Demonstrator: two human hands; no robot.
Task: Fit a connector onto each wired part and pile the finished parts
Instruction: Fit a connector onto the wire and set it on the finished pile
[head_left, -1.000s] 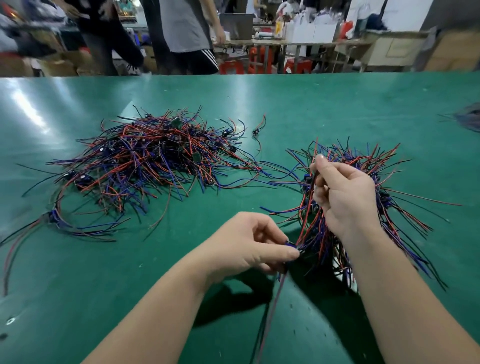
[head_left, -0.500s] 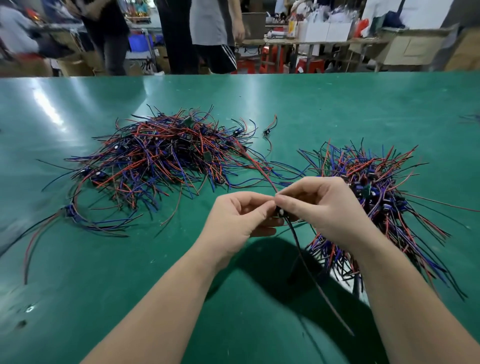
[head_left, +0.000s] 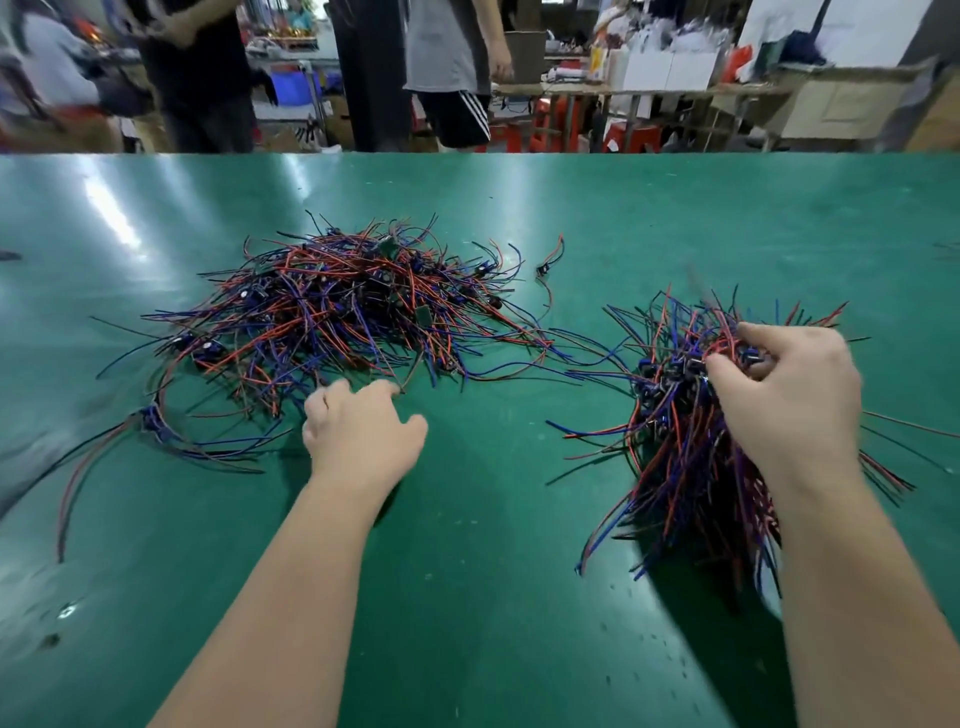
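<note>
A big loose heap of red, blue and black wired parts (head_left: 332, 312) lies at the middle left of the green table (head_left: 467, 597). A second, tidier pile of wired parts (head_left: 685, 467) lies to the right. My left hand (head_left: 358, 431) hovers at the near edge of the left heap, fingers stretched toward the wires and holding nothing. My right hand (head_left: 784, 395) sits on top of the right pile, its thumb and fingers pinching a wired part (head_left: 727, 345) there. Small black connectors show among the wires under that hand.
One stray wired part (head_left: 548, 260) lies between the two piles, farther back. A looped bundle of long wires (head_left: 150, 421) trails off the heap to the left. Several people (head_left: 452, 73) stand beyond the table's far edge among cluttered benches.
Both hands had been together at the table's middle working one part. They have since split: the right hand carried the part onto the right pile, the left hand moved toward the left heap.
</note>
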